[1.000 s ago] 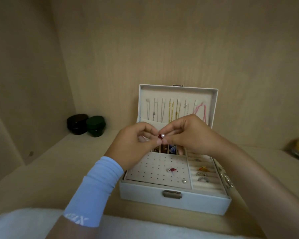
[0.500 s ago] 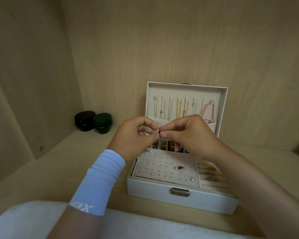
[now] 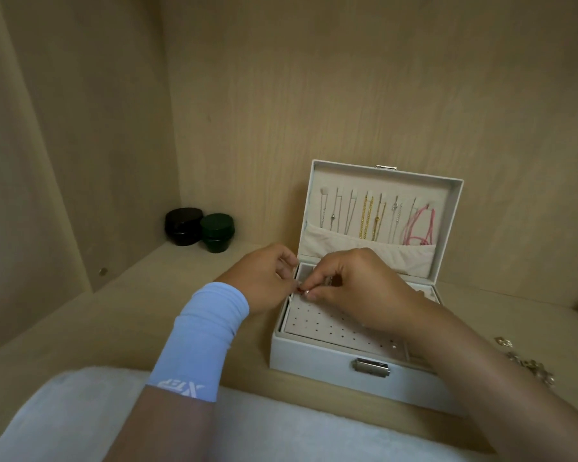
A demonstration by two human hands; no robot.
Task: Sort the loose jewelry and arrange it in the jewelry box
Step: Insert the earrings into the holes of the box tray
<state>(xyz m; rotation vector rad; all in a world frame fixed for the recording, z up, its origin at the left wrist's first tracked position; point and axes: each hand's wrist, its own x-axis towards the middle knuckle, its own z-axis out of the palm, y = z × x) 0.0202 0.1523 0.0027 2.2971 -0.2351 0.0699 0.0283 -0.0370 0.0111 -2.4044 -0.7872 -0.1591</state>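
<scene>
A white jewelry box [image 3: 317, 361] stands open on the wooden shelf, its lid upright with several chains [image 3: 367, 216] and a pink cord [image 3: 421, 225] hanging inside. My left hand [image 3: 267, 281] and my right hand [image 3: 354, 288] meet over the back left corner of the perforated earring panel [image 3: 321, 328]. Together their fingertips pinch a tiny red earring [image 3: 300, 290] just above the panel. My right forearm hides the ring rolls and most of the box's right side. A small stud [image 3: 394, 345] sits in the panel near the front.
Two round jars, one black [image 3: 183, 226] and one dark green [image 3: 217, 232], stand in the back left corner. Loose gold jewelry [image 3: 528, 365] lies on the shelf right of the box. A white cloth [image 3: 281, 428] covers the near edge.
Both hands have come down from above the box's middle to the panel's back left corner, still pinching the earring. The view has shifted, so the box appears further right.
</scene>
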